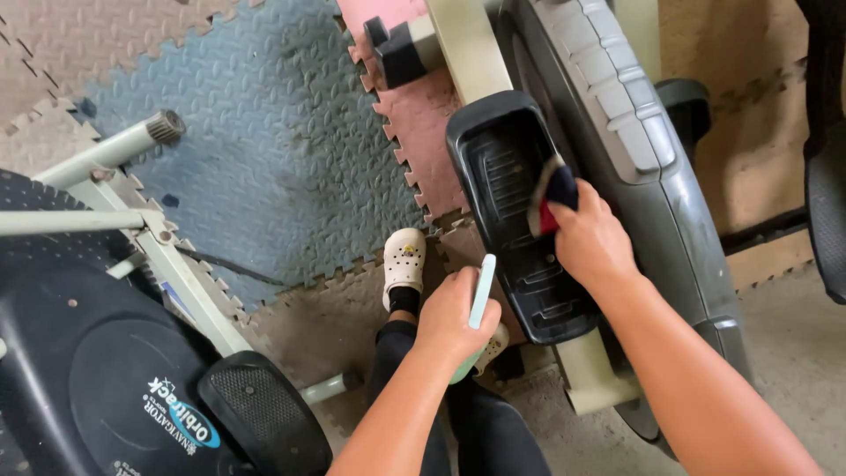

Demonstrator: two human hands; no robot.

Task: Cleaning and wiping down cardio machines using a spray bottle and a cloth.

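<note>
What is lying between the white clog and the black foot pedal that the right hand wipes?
In the head view, only foam floor mat lies between the white clog and the black foot pedal; no object sits there.

The hands hide most of the cloth and the pale green bottle.

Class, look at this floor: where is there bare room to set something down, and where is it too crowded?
Free: the blue mat, between the white frame at left and the pink mat. Also the grey floor, lower right. Crowded: around the black pedal, where the right hand presses a cloth, the left hand grips a pale green bottle, and a white clog stands.
</note>
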